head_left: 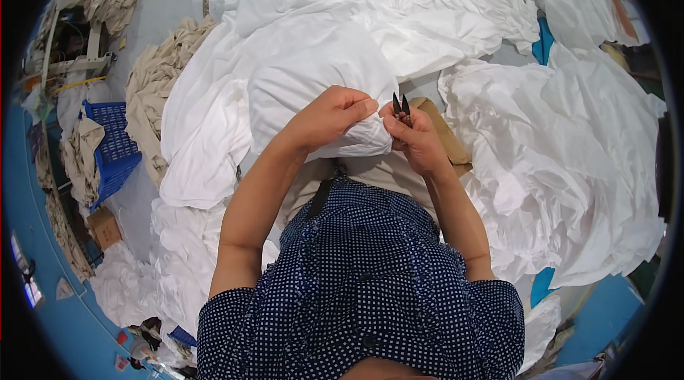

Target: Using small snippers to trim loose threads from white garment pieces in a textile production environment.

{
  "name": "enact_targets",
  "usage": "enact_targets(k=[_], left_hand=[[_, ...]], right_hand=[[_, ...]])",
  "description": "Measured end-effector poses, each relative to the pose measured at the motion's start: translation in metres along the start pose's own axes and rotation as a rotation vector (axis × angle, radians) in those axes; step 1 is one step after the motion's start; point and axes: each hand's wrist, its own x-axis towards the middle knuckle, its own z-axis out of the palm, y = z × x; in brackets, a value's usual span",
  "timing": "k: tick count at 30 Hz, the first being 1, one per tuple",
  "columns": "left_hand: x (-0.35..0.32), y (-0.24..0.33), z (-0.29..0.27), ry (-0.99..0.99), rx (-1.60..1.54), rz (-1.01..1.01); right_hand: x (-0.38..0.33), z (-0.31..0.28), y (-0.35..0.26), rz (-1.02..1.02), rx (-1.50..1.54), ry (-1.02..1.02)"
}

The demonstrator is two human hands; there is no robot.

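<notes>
- White cloth: spread over the centre of the frame, its near edge bunched at mid-frame between both hands.
- Left hand: closed, the bunched cloth edge pinched in its fingers.
- Right hand: closed around small black snips, blades pointed up, just beside the pinched edge.
- White cloth heaps: piled at right and top.
- Beige cloth pile: seen upper left.
- Blue crate: placed at left.

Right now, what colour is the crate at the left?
Blue crate, best seen in the head view.
</notes>
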Motion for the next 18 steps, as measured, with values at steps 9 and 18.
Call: enact_targets(k=[9,18], left_hand=[[-0.055,-0.004,-0.033,0.610,0.489,0.587],[-0.069,-0.061,-0.001,0.809,0.993,0.554]], right_hand=[[-0.012,0.004,-0.046,-0.647,-0.282,0.464],[0.028,-0.071,-0.073,-0.691,-0.985,0.834]])
